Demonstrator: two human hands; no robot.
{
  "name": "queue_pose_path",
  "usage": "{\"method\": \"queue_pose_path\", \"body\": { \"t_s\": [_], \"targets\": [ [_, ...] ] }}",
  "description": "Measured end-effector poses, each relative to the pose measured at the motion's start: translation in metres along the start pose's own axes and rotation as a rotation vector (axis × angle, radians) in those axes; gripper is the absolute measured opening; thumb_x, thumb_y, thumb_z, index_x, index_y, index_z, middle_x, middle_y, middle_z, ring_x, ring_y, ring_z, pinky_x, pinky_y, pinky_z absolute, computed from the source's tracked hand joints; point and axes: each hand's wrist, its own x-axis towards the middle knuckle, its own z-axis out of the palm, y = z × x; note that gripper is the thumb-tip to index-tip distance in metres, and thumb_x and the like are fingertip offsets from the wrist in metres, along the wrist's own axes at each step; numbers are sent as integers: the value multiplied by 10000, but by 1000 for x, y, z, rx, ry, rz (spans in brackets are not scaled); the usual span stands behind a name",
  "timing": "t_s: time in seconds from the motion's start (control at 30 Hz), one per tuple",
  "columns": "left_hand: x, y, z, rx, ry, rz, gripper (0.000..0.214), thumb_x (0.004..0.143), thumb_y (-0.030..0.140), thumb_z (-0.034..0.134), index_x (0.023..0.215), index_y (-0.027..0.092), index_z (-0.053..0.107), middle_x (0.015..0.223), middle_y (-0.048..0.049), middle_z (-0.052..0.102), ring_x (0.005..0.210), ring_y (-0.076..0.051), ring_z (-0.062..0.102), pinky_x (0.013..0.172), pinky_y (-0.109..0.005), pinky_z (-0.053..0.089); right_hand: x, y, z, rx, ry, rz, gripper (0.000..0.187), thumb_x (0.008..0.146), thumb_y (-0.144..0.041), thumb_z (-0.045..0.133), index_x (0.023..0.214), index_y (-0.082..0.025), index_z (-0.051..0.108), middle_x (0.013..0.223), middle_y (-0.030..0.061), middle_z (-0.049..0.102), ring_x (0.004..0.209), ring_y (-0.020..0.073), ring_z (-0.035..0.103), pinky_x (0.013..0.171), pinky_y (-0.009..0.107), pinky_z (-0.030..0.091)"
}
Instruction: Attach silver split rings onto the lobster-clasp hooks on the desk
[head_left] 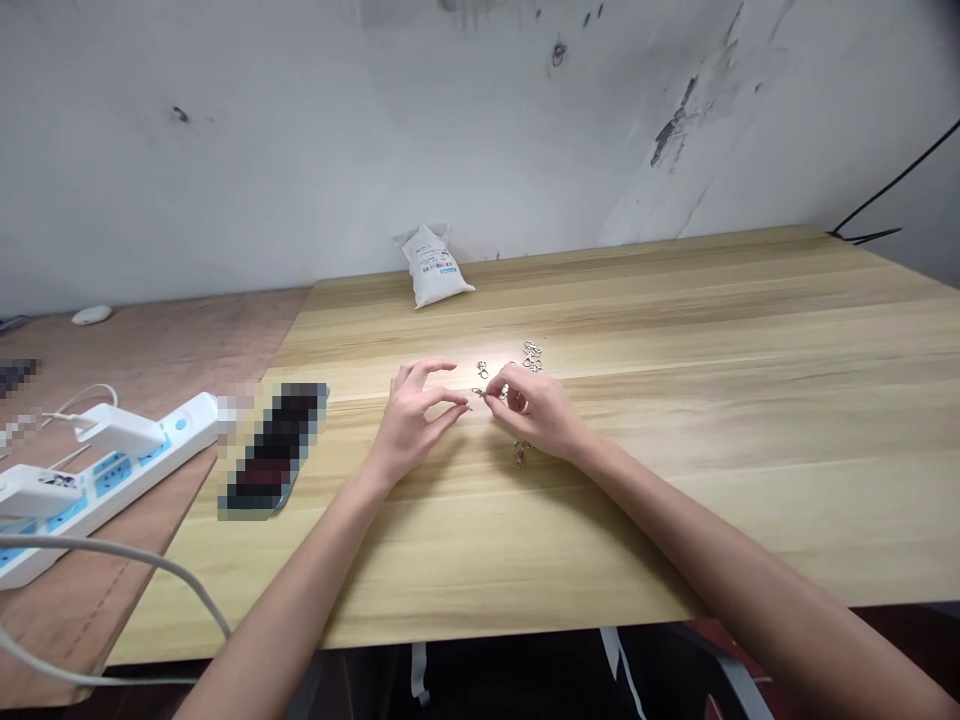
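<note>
Blurred-out object (274, 450), tiny metal bits (478, 392) too small to identify

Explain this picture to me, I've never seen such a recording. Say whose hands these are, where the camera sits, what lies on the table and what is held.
No machine here: a person works bare-handed. The camera sits on their head and looks down, so the arms reach in from below. The left hand and right hand meet over a wooden table, fingertips pinching a tiny metal clasp between them. More clasps lie just beyond, a white bag stands near the wall, and a power strip lies on the left.
</note>
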Motion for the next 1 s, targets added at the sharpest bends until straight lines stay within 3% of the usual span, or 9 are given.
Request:
{"method": "queue_pose_path", "body": {
  "t_s": [0.13,0.23,0.33,0.43,0.53,1.0],
  "targets": [
    [0,-1,-1,63,-2,2,61,858,233,675,833,250,728,1232,-55,615,1238,-275,487,1030,-487,401,1,4,-3,-65,-6,-25,76,897,-215,543,849,-197,598,844,13,623,565,84,505,569,238,390],
    [1,-2,-1,107,-10,9,67,858,259,675,814,247,724,1268,-61,606,1301,-294,456,1057,-519,380,2,6,-3,-129,23,-78,99,910,-220,545,861,-202,629,881,38,642,695,128,578,611,251,429],
    [0,-3,0,155,-30,37,79,857,265,675,794,245,718,1344,-57,575,1375,-301,399,1120,-572,302,3,8,-3,-258,85,-169,103,907,-219,568,848,-217,653,1026,75,670,932,201,607,792,336,471],
    [0,-4,1,174,-40,62,79,859,260,672,794,243,715,1414,-48,532,1429,-292,338,1170,-609,205,3,8,-5,-407,116,-228,95,890,-206,599,823,-231,663,1241,79,635,1183,266,541,999,464,391],
    [0,-3,1,173,-51,72,82,867,253,662,805,236,712,1462,-50,491,1459,-284,289,1186,-621,164,3,8,-7,-458,117,-251,83,879,-200,606,829,-233,664,1336,82,589,1334,282,439,1090,501,315],
    [0,-4,1,192,-88,82,109,883,276,640,830,241,729,1491,-62,463,1481,-291,231,1183,-631,174,1,7,2,-354,152,-276,111,925,-268,595,863,-263,686,1261,43,644,1275,235,501,1075,472,329]
  ]
}}
